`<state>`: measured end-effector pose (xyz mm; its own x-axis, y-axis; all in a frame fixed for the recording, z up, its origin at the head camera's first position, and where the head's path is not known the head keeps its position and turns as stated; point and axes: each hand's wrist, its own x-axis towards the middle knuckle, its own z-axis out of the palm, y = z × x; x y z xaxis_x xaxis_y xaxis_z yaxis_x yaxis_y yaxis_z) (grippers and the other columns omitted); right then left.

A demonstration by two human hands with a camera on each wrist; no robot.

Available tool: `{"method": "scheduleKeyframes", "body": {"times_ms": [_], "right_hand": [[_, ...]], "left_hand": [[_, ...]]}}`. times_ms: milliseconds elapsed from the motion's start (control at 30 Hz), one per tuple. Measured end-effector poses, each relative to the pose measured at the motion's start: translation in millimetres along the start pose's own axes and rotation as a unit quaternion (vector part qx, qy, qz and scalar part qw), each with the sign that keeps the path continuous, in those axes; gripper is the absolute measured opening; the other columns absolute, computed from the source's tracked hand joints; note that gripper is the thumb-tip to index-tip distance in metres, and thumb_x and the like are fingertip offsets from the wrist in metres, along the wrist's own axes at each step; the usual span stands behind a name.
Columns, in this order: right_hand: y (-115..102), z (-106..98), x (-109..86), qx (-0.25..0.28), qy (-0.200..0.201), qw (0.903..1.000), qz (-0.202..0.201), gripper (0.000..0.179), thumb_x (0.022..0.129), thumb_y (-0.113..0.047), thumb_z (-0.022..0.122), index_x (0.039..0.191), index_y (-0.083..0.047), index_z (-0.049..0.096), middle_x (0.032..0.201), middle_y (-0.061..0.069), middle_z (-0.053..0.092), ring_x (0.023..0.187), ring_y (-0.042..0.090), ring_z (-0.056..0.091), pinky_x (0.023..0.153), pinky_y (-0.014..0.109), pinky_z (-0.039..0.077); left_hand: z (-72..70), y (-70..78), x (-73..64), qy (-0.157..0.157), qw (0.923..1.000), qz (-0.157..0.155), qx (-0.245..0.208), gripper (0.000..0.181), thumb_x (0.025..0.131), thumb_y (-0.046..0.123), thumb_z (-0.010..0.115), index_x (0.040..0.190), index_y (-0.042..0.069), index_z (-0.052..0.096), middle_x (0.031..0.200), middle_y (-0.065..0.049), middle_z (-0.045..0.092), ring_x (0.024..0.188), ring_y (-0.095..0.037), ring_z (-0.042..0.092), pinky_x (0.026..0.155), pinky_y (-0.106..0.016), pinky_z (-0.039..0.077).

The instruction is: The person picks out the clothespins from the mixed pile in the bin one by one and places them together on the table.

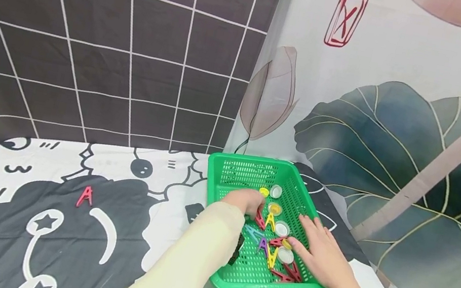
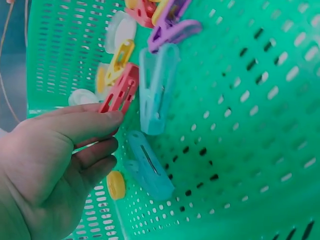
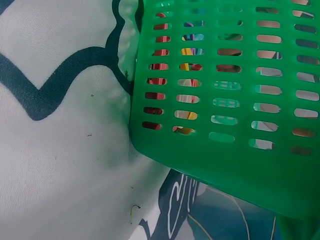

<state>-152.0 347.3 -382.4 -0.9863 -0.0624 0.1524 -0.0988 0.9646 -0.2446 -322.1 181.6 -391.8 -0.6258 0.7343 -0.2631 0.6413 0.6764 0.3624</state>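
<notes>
In the left wrist view my left hand pinches a red clothespin between thumb and fingers. That hand reaches into a green perforated basket in the head view. Two light-blue clothespins, one upper and one lower, lie close to its fingertips. A purple clothespin and a yellow clothespin are further up. My right hand rests over the basket's right side, fingers extended, thumb reaching inside near a yellow cap. The right wrist view shows only the basket's outer wall.
Another red clothespin lies on the patterned cloth at the left. White and yellow round caps, among them a white cap, are scattered in the basket with more clothespins. Behind the table hang a dark grid curtain and a leaf-printed sheet.
</notes>
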Motion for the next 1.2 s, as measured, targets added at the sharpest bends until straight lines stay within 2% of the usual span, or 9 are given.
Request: {"method": "scheduleKeyframes", "body": {"times_ms": [100,400,600,733,867,1000,1100,1200], "right_hand": [[-1,0,1.0,0.001,0.001,1.0000,-0.001,0.069,0.094,-0.047,0.049,0.142,0.000,0.035,0.142,0.025,0.037,0.134,0.045,0.022,0.105,0.060,0.017],[-3,0,2.4,-0.004,-0.003,1.0000,-0.007,0.070,0.094,-0.049,0.047,0.141,0.001,0.035,0.142,0.026,0.037,0.134,0.046,0.022,0.104,0.061,0.018],[-1,-1,2.7,-0.005,-0.004,1.0000,-0.005,0.070,0.094,-0.048,0.049,0.141,0.002,0.035,0.141,0.027,0.036,0.133,0.047,0.021,0.103,0.062,0.018],[-3,-2,2.5,-0.006,-0.008,0.9999,-0.004,0.071,0.094,-0.049,0.049,0.141,0.002,0.035,0.141,0.027,0.036,0.133,0.047,0.021,0.103,0.062,0.018],[-6,-4,3.0,-0.008,-0.009,0.9999,-0.007,0.071,0.093,-0.049,0.049,0.141,0.002,0.035,0.141,0.027,0.036,0.133,0.047,0.021,0.103,0.062,0.019],[-8,-4,2.5,-0.006,-0.007,0.9999,-0.012,0.069,0.094,-0.047,0.049,0.142,0.001,0.035,0.141,0.027,0.037,0.133,0.047,0.021,0.103,0.063,0.018],[-9,-4,1.1,0.000,-0.008,0.9999,-0.010,0.068,0.094,-0.045,0.050,0.142,0.002,0.034,0.141,0.028,0.036,0.133,0.048,0.020,0.103,0.063,0.018],[-9,-4,-0.1,0.004,-0.011,0.9999,-0.001,0.069,0.094,-0.044,0.051,0.142,0.002,0.034,0.142,0.028,0.035,0.134,0.048,0.019,0.103,0.064,0.017]], "left_hand": [[-1.6,1.7,-1.5,0.003,1.0000,0.000,0.003,0.018,0.082,0.004,0.070,0.095,0.016,0.065,0.091,0.005,0.060,0.085,-0.012,0.054,0.072,-0.026,0.047],[-8.7,8.3,-5.0,0.001,0.9986,0.035,0.039,0.007,0.084,0.010,0.070,0.087,0.014,0.066,0.081,0.005,0.060,0.076,-0.012,0.054,0.066,-0.025,0.046],[-15.3,6.6,-7.7,0.015,0.9990,0.036,0.021,0.011,0.082,0.020,0.074,0.085,0.013,0.065,0.080,0.005,0.059,0.072,-0.010,0.051,0.065,-0.024,0.045],[-18.9,5.8,-8.5,0.027,0.9986,0.045,0.005,0.011,0.082,0.020,0.073,0.088,0.015,0.066,0.083,0.007,0.060,0.074,-0.009,0.053,0.065,-0.021,0.045],[-27.5,7.0,-8.7,0.052,0.9963,0.067,-0.007,0.012,0.085,0.021,0.070,0.093,0.013,0.066,0.085,0.005,0.061,0.077,-0.011,0.055,0.066,-0.022,0.046],[-40.1,8.9,-11.9,0.092,0.9916,0.089,-0.017,0.019,0.086,0.026,0.069,0.099,0.012,0.066,0.087,0.005,0.061,0.078,-0.010,0.055,0.068,-0.022,0.045],[-48.6,9.2,-16.1,0.122,0.9870,0.090,-0.053,0.023,0.086,0.029,0.068,0.100,0.012,0.065,0.086,0.005,0.061,0.076,-0.010,0.055,0.067,-0.022,0.045],[-55.4,8.0,-21.6,0.148,0.9800,0.080,-0.107,0.024,0.087,0.031,0.068,0.100,0.012,0.064,0.084,0.005,0.061,0.073,-0.011,0.055,0.063,-0.022,0.045]]}}
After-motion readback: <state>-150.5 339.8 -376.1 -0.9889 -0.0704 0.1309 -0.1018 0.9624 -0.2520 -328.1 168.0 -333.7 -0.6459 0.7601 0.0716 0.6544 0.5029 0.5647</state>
